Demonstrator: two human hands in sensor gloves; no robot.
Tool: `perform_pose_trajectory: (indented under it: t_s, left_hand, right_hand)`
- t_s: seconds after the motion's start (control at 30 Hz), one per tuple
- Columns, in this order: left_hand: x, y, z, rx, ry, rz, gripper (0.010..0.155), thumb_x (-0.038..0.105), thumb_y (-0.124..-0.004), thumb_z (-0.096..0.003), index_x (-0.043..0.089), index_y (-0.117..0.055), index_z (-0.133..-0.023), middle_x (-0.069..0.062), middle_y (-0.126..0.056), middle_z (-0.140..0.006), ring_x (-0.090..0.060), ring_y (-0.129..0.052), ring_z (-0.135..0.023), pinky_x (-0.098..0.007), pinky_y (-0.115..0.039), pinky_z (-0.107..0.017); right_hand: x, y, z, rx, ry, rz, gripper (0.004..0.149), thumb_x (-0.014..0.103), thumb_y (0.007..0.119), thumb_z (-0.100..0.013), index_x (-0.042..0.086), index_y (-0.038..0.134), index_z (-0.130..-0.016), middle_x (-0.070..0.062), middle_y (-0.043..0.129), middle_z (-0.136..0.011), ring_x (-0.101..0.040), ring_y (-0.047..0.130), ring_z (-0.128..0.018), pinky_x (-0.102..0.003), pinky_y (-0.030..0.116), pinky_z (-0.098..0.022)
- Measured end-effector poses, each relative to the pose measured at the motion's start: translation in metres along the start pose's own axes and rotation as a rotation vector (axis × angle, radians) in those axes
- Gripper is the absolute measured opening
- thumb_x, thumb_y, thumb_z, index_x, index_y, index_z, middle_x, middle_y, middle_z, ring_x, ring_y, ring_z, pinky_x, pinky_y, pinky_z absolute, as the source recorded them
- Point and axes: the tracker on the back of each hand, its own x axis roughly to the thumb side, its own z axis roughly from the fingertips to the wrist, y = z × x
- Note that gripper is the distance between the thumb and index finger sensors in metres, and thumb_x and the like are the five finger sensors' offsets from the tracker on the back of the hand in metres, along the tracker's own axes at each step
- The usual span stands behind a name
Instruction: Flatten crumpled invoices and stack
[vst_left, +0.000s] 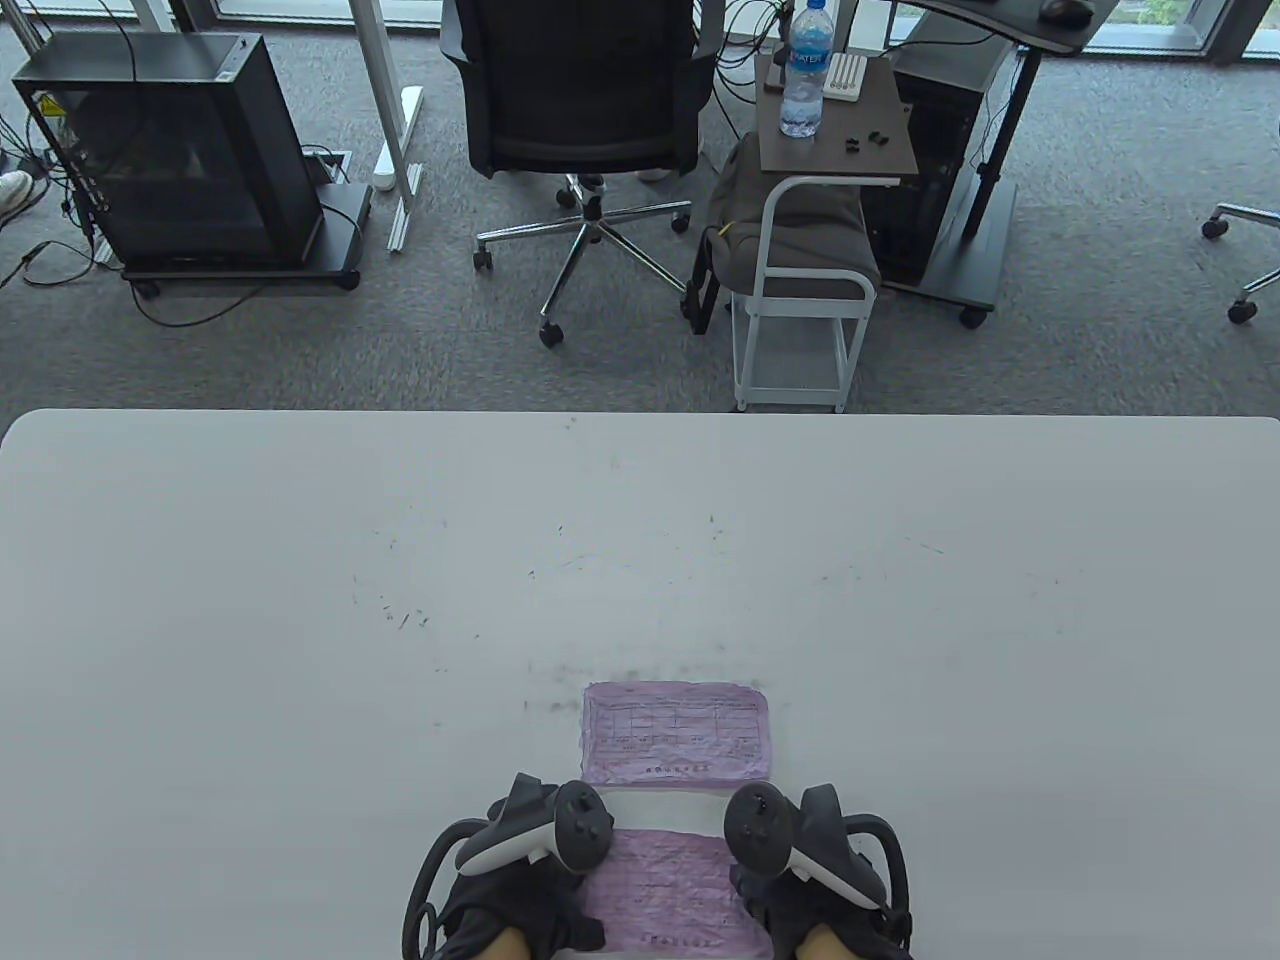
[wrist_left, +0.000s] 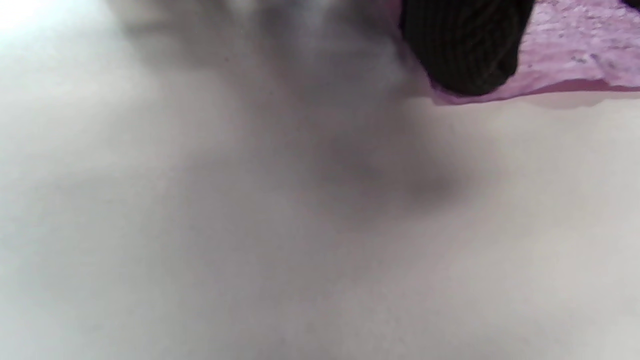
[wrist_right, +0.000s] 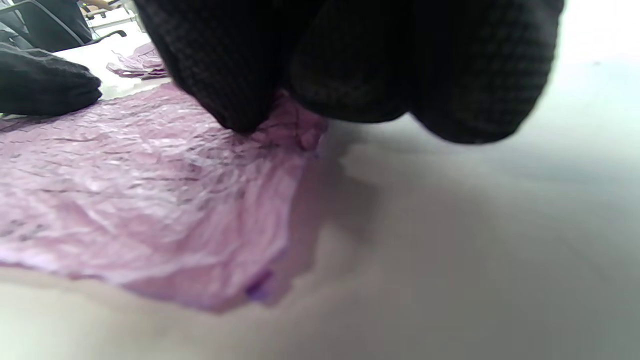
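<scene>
1. Table view shows a white table (vst_left: 300, 600) with two pink invoices on it. One pink invoice (vst_left: 677, 733) lies flat near the 6 o'clock edge. The second invoice (vst_left: 665, 890) lies just below it, even closer to 6 o'clock, between both hands.
2. The left hand (vst_left: 520, 880) is at the paper's 9 o'clock side. In the left wrist view a gloved fingertip (wrist_left: 462, 55) touches that edge. I cannot tell if the fingers are straight or curled.
3. The right hand (vst_left: 815, 885) is at the 3 o'clock side. Its fingers (wrist_right: 235, 65) look bent and bunch the paper's corner a bit (it may be a pinch, but I cannot be sure).
4. This paper is still very wrinkly. I think the best way is to press down softly and slide both hands apart, slowly, so the thin paper does not rip.
5. Count: two invoices, two hands, two trackers.
</scene>
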Motion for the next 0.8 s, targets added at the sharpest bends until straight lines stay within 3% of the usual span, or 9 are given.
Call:
perform_pose_trajectory:
  t_s: [0.17,0.33,0.5,0.63,0.7,0.8]
  left_hand:
    - [0.0,0.0,0.0,0.0,0.0,0.0,0.09,0.047,-0.08,-0.0522,0.032,-0.012,-0.109,-0.017,0.011,-0.105,-0.064,0.002,-0.094,-0.075,-0.029,-0.066]
    - [0.0,0.0,0.0,0.005,-0.002,0.003,0.09,0.047,-0.08,-0.0522,0.032,-0.012,-0.109,-0.017,0.011,-0.106,-0.064,0.002,-0.094,-0.075,-0.029,-0.066]
    - [0.0,0.0,0.0,0.004,-0.003,0.003,0.09,0.047,-0.08,-0.0523,0.032,-0.012,-0.109,-0.017,0.011,-0.105,-0.064,0.002,-0.094,-0.075,-0.029,-0.066]
    - [0.0,0.0,0.0,0.004,-0.002,0.003,0.089,0.047,-0.08,-0.0522,0.032,-0.012,-0.109,-0.017,0.011,-0.105,-0.064,0.002,-0.094,-0.075,-0.029,-0.066]
    - [0.0,0.0,0.0,0.004,-0.002,0.003,0.09,0.047,-0.08,-0.0523,0.032,-0.012,-0.109,-0.017,0.011,-0.105,-0.064,0.002,-0.094,-0.075,-0.029,-0.066]
    - [0.0,0.0,0.0,0.004,-0.002,0.003,0.089,0.047,-0.08,-0.0522,0.032,-0.012,-0.109,-0.017,0.011,-0.105,-0.064,0.002,-0.094,-0.075,-0.029,-0.066]
  right_hand:
    - [-0.003,-0.004,0.002,-0.01,0.004,-0.041,0.038,0.032,0.087,-0.051,0.021,0.076,-0.086,-0.004,0.085,-0.066,-0.02,0.091,-0.048,-0.037,0.09,-0.031]
    - [-0.01,-0.014,0.006,0.018,-0.041,-0.19,0.039,0.031,0.084,-0.053,0.015,0.074,-0.087,-0.023,0.062,-0.095,-0.038,0.078,-0.072,-0.046,0.082,-0.046]
    - [-0.013,-0.019,0.006,0.045,-0.126,-0.374,0.043,0.029,0.08,-0.055,0.008,0.067,-0.089,-0.04,0.056,-0.101,-0.051,0.077,-0.078,-0.051,0.082,-0.049]
    - [-0.019,-0.012,0.003,0.123,-0.113,-0.588,0.06,0.03,0.081,-0.055,0.005,0.049,-0.099,-0.035,0.071,-0.093,-0.041,0.091,-0.066,-0.046,0.088,-0.041]
    - [-0.02,-0.009,0.002,0.158,-0.107,-0.619,0.074,0.034,0.083,-0.054,0.001,0.039,-0.103,-0.028,0.075,-0.09,-0.036,0.092,-0.063,-0.045,0.087,-0.04]
    - [-0.02,-0.006,0.002,0.201,-0.056,-0.568,0.081,0.036,0.085,-0.053,-0.003,0.036,-0.104,-0.019,0.077,-0.084,-0.029,0.091,-0.057,-0.041,0.087,-0.038]
